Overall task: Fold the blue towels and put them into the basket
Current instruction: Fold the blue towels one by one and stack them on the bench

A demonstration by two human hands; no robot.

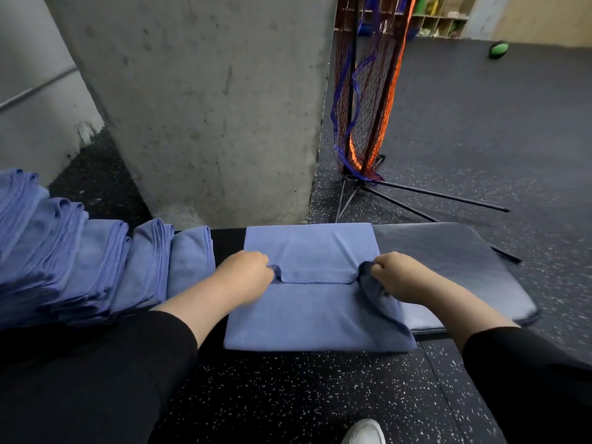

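A blue towel (315, 312) lies flat on a dark padded bench (458, 251), with its far half doubled over so a stitched hem runs across the middle. My left hand (248, 272) grips the left end of that hem. My right hand (395, 274) grips the right end, where the cloth bunches and hangs down beside my wrist. A row of folded blue towels (96, 261) leans in a stack on the left. No basket is in view.
A concrete pillar (208, 107) stands right behind the bench. A folded net on a black tripod stand (368, 100) is at the right of it, its legs spread over the speckled rubber floor. A green ball (498, 49) lies far back. My white shoe (365, 432) shows below.
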